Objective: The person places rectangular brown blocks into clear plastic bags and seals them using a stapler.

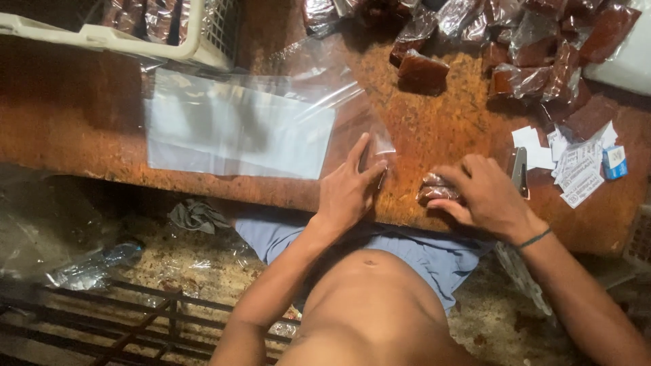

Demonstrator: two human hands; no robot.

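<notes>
My left hand lies flat near the table's front edge, fingers apart, its fingertips on the corner of a clear plastic bag. More clear bags are spread out flat to its left. My right hand is closed over a small wrapped brown block at the front edge of the rusty brown table. A heap of wrapped brown blocks fills the far side of the table.
A white plastic crate with wrapped blocks stands at the far left. Small white paper slips and a little blue-and-white box lie to the right. A stapler-like metal tool sits beside my right hand. Rags and a bottle litter the floor.
</notes>
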